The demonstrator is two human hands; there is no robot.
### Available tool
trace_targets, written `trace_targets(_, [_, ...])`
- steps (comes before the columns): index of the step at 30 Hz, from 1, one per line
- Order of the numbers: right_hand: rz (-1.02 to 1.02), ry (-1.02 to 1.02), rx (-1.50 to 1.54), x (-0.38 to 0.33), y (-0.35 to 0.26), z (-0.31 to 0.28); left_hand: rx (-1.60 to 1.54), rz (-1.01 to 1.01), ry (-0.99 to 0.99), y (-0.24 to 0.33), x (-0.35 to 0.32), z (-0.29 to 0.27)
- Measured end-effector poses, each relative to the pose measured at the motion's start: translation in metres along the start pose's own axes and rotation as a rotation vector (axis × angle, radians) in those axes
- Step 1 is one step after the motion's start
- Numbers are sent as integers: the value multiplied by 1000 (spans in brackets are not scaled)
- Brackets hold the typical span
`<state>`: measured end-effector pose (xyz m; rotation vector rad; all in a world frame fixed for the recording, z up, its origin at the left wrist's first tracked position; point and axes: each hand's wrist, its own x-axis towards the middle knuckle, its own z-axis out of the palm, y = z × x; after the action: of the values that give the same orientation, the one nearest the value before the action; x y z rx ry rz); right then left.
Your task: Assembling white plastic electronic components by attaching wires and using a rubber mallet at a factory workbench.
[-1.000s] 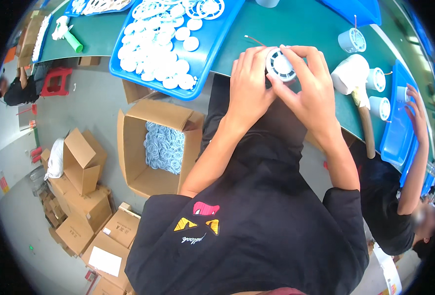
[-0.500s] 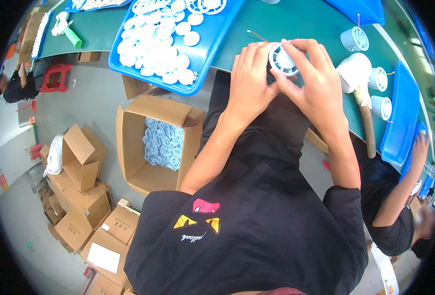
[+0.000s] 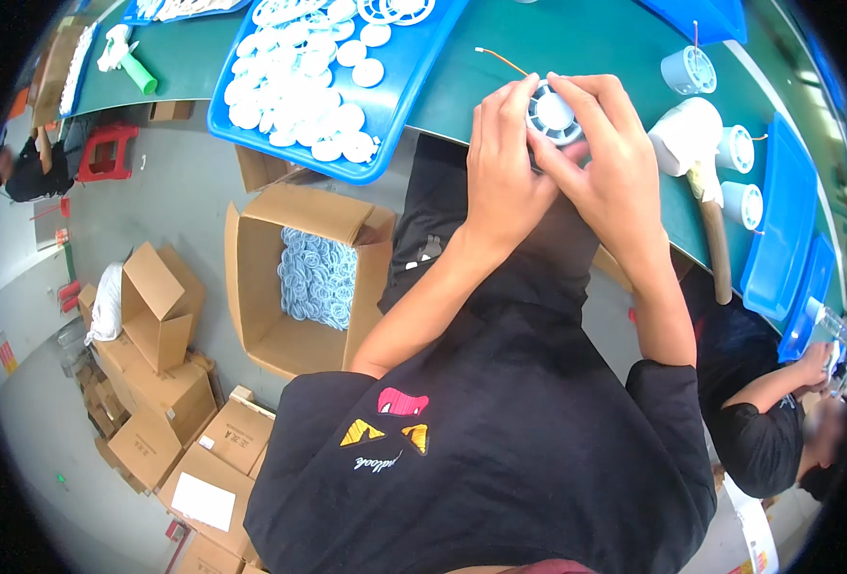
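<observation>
Between my two hands is a round white motor-like housing [image 3: 552, 113] with a slotted ring on its upper face. My left hand [image 3: 506, 167] wraps its left side, and my right hand [image 3: 607, 153] grips the right side with thumb and fingers. A thin orange wire [image 3: 505, 63] with a small white plug runs out behind the left fingertips over the green table. The housing's underside is hidden by my hands. To the right lies a mallet with a white head [image 3: 684, 139] and a wooden handle [image 3: 715, 239]. Similar pale housings [image 3: 689, 71] with wires stand around it.
A blue tray [image 3: 366, 170] of white discs and rings stands left on the green table [image 3: 447, 100]. Below it, an open cardboard box [image 3: 280, 349] holds light blue rings. Blue bins [image 3: 778, 230] line the right, where a co-worker [image 3: 763, 430] sits. Cartons [image 3: 156, 411] are stacked lower left.
My left hand has shifted right, closer around the housing, and more of the orange wire shows. The housing's face is turned more upward. The co-worker's arm has drawn back from the blue bin.
</observation>
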<state>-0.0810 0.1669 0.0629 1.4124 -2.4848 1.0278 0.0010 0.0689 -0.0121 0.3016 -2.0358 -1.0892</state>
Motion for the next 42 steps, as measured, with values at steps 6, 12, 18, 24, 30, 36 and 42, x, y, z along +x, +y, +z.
trace_targets(6, [220,226,-67,-28,11,-45,-51,-126,-35,5,2,-9])
trace_targets(12, [340,183,-474,-74,54,-63,-84,-66,-232,-8,40,-19])
trace_targets(18, [502,131,-526,-83,74,-62,-250,-151,-395,-25,49,-21])
trace_targets(24, [522,209,311,-47,36,-76,-270,-171,-375,-24,50,-22])
trace_targets(30, [734,-51,658,-19,0,-60,-268,-209,-409,-23,52,-28])
trace_targets(36, [790,152,796,-29,6,-68,-272,-178,-430,-24,58,-32])
trace_targets(42, [707,173,836,-40,9,-62,-332,-200,-405,-26,51,-25])
